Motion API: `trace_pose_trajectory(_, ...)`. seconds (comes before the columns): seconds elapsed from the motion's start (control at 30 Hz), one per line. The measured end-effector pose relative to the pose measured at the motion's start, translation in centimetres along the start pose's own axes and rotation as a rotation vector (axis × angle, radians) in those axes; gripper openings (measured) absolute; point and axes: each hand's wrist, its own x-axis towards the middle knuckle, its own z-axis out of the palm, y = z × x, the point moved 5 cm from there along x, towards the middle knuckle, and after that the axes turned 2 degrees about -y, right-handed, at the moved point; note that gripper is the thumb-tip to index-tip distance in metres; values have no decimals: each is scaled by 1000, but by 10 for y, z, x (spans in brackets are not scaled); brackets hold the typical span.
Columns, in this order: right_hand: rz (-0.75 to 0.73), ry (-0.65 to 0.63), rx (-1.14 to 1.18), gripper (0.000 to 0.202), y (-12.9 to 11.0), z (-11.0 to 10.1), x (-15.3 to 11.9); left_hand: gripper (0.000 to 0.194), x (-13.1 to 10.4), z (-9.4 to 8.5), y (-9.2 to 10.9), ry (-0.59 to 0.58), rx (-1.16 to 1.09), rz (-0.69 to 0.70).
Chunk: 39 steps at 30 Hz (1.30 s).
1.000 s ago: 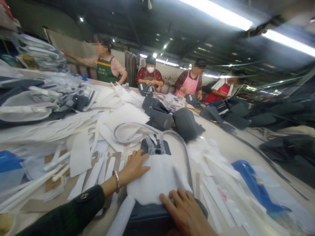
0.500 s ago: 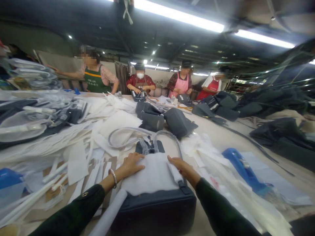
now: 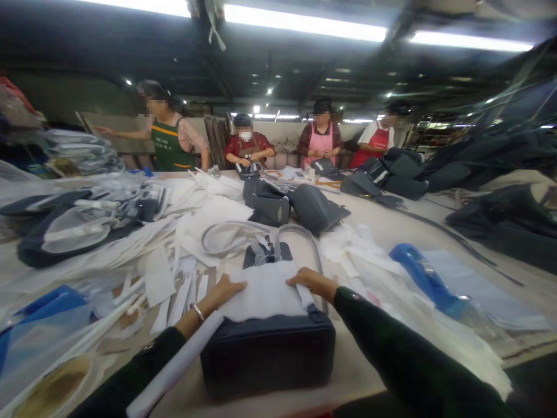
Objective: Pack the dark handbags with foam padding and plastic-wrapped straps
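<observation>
Right of the dark bags (image 3: 315, 206), a bare stretch of bench (image 3: 369, 223) gives passage, crossed by a dark strap (image 3: 452, 234). White strips (image 3: 176, 305) hem in the left hand (image 3: 224, 293); pale sheets (image 3: 448, 351) block the near right.

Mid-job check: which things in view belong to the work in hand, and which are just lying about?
In use:
white padding sheet, between left hand and right hand
dark handbag against it

Apparently lying about:
two dark bags beyond
loose white strips, left
blue plastic item, right

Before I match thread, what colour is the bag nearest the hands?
The bag is dark blue-grey; head view.
</observation>
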Motion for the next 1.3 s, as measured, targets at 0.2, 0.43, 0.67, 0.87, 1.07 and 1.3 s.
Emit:
trace_pose_trajectory(0.2, -84, 58, 75, 25, 24, 12, -44, 56, -33, 7, -14, 20, 23, -46)
trace_pose_trajectory(0.43, -194, 166, -8, 38, 65, 35, -98, 53, -115, 23, -30, 33, -49, 88)
trace_pose_trajectory(0.67, -389, 220, -79, 44, 106, 64, -148, 56, -193, 37, -46, 76, -91, 240)
trace_pose_trajectory(0.87, -424, 295, -51, 40, 121, 67, -172, 51, -218, 43, -51, 167, 49, 269)
trace_pose_trajectory(1.07, -306, 177, 347, 49, 137, 49, -177, 47, -211, 46, -57, 292, 236, 366)
trace_pose_trajectory(1.3, -203, 34, 581, 42, 164, 62, -178, 44, -212, 48, -50, 276, 351, 376)
